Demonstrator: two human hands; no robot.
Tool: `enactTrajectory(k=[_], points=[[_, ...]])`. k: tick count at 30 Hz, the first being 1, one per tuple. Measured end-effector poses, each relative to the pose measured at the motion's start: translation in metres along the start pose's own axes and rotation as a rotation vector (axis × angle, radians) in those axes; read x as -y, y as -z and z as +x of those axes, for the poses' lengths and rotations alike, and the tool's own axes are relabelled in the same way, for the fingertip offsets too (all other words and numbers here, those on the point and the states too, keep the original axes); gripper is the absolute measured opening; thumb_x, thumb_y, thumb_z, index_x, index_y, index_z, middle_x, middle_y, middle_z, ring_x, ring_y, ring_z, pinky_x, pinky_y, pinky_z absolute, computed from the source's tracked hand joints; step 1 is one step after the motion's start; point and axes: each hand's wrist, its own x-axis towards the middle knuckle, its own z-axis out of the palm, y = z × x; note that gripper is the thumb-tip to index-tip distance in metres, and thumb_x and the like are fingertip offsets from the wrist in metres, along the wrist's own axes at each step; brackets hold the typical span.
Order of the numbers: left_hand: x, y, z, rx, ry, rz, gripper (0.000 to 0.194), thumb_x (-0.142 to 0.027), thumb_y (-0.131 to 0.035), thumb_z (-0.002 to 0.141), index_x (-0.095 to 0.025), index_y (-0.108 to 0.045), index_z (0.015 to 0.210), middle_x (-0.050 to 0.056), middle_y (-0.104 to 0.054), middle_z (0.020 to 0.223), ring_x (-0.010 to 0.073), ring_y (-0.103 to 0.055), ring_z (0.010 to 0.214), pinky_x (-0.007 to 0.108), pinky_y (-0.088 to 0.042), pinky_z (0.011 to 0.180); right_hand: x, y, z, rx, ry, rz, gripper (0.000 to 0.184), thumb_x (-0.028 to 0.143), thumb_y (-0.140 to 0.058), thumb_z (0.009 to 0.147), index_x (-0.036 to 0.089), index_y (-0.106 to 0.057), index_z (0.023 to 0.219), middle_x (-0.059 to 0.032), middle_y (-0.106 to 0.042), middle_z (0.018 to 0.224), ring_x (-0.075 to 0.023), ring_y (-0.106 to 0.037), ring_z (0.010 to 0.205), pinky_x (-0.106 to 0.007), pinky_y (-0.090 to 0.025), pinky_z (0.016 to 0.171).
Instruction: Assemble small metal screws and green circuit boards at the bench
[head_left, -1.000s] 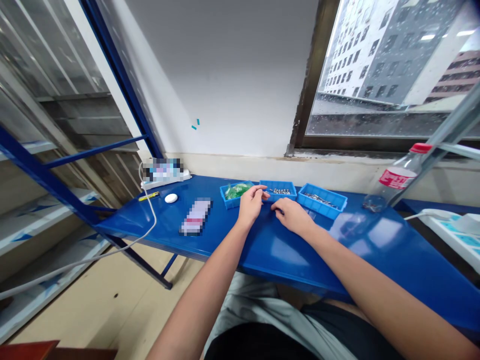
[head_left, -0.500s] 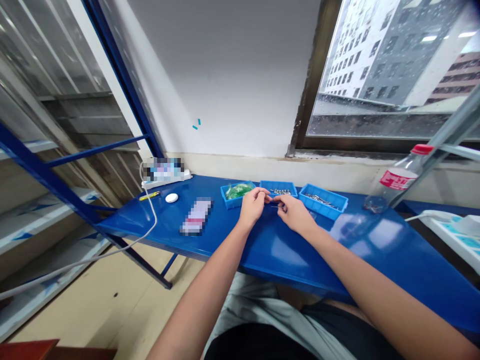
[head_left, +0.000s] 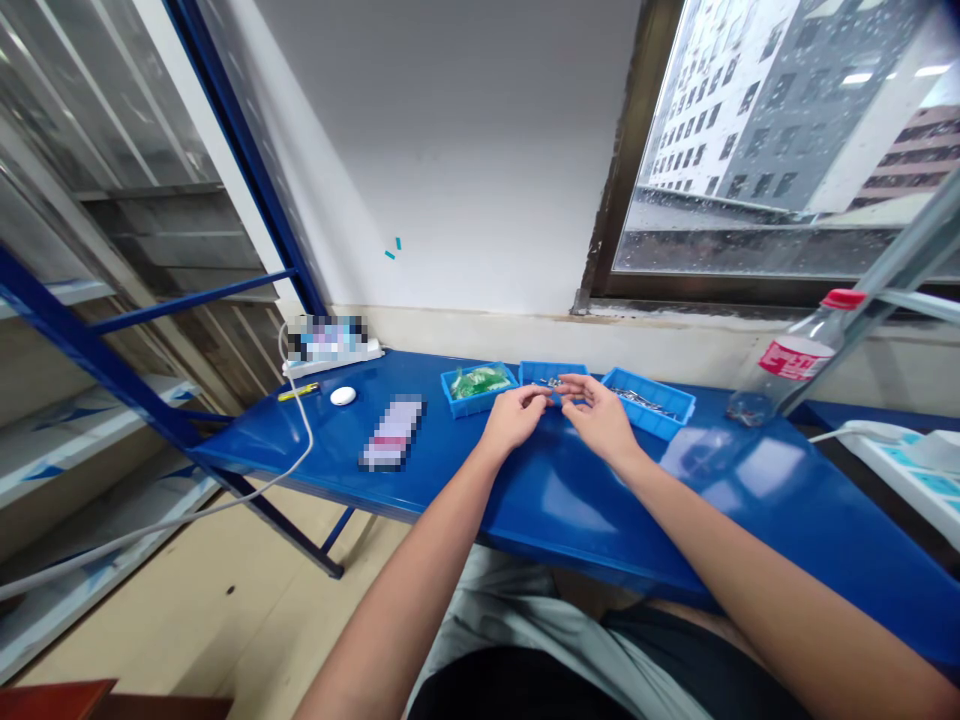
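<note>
My left hand [head_left: 515, 418] is over the table in front of the bins, its thumb and fingers pressed together. Anything in that pinch is too small to make out. Close beside its fingertips is my right hand [head_left: 600, 415], raised slightly, its curved fingers apart and nothing visible in them. Behind both hands stands the middle blue bin [head_left: 541, 371], holding small metal parts and partly covered by my fingers. To the left, a blue bin [head_left: 469, 408] holds green plastic wrapping [head_left: 480, 381]. The right blue bin [head_left: 660, 424] holds long thin metal pieces [head_left: 643, 399].
On the blue table [head_left: 450, 480] lie a blurred-out phone-like object [head_left: 394, 435], a white round case [head_left: 343, 396] and a yellow-handled tool [head_left: 298, 392]. A white cable [head_left: 309, 430] hangs off the left edge. A clear bottle [head_left: 787, 360] stands at right, by a metal post.
My right hand has lifted and turned, its fingers spreading apart and now covering part of the middle bin. My left hand has dipped slightly. A thin piece seen near the right fingertips no longer shows.
</note>
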Motion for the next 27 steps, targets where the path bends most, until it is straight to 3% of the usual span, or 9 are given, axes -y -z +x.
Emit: enactTrajectory(k=[3, 8, 14, 20, 27], points=[[-0.0015, 0.0000, -0.0036, 0.066, -0.125, 0.128, 0.036, -0.022, -0.054, 0.094, -0.019, -0.077, 0.122, 0.007, -0.080, 0.112, 0.0204, -0.075, 0.094, 0.031, -0.058, 0.090, -0.0003, 0.0009, 0.0011, -0.006, -0.044, 0.061, 0.046, 0.020, -0.065, 0.074, 0.017, -0.067, 0.120, -0.0111, -0.074, 0.110, -0.0212, -0.071, 0.091, -0.036, -0.061, 0.081], [-0.0023, -0.0008, -0.0070, 0.128, -0.241, 0.266, 0.036, -0.023, -0.060, 0.092, -0.019, -0.075, 0.125, 0.007, -0.079, 0.117, 0.0221, -0.076, 0.095, 0.033, -0.058, 0.093, -0.0006, 0.0028, 0.0019, 0.004, -0.067, 0.023, 0.048, 0.021, -0.067, 0.072, 0.018, -0.068, 0.120, -0.0089, -0.072, 0.108, -0.0195, -0.071, 0.086, -0.036, -0.061, 0.081], [0.0056, -0.0039, -0.0040, 0.108, -0.226, 0.173, 0.031, -0.020, -0.063, 0.092, -0.019, -0.076, 0.120, 0.007, -0.080, 0.113, 0.0209, -0.077, 0.097, 0.032, -0.060, 0.092, -0.0011, 0.0029, 0.0004, 0.038, -0.114, 0.160, 0.047, 0.030, -0.077, 0.074, 0.018, -0.067, 0.119, -0.0074, -0.073, 0.100, -0.0208, -0.073, 0.084, -0.037, -0.062, 0.080], [0.0031, -0.0019, -0.0014, 0.013, -0.174, 0.109, 0.017, -0.023, -0.067, 0.092, -0.019, -0.077, 0.105, 0.006, -0.081, 0.104, 0.0203, -0.076, 0.092, 0.032, -0.060, 0.089, 0.0002, 0.0024, 0.0000, 0.025, -0.099, 0.184, 0.046, 0.043, -0.083, 0.075, 0.017, -0.070, 0.111, -0.0077, -0.074, 0.092, -0.0231, -0.072, 0.084, -0.038, -0.064, 0.075], [0.0033, -0.0002, 0.0023, -0.043, -0.090, -0.126, 0.029, -0.025, -0.071, 0.091, -0.016, -0.071, 0.119, 0.010, -0.080, 0.104, 0.0208, -0.076, 0.096, 0.034, -0.059, 0.091, 0.0029, 0.0036, -0.0024, 0.077, -0.030, -0.058, 0.042, 0.035, -0.069, 0.084, 0.018, -0.070, 0.123, -0.0050, -0.075, 0.087, -0.0210, -0.071, 0.080, -0.036, -0.062, 0.074]])
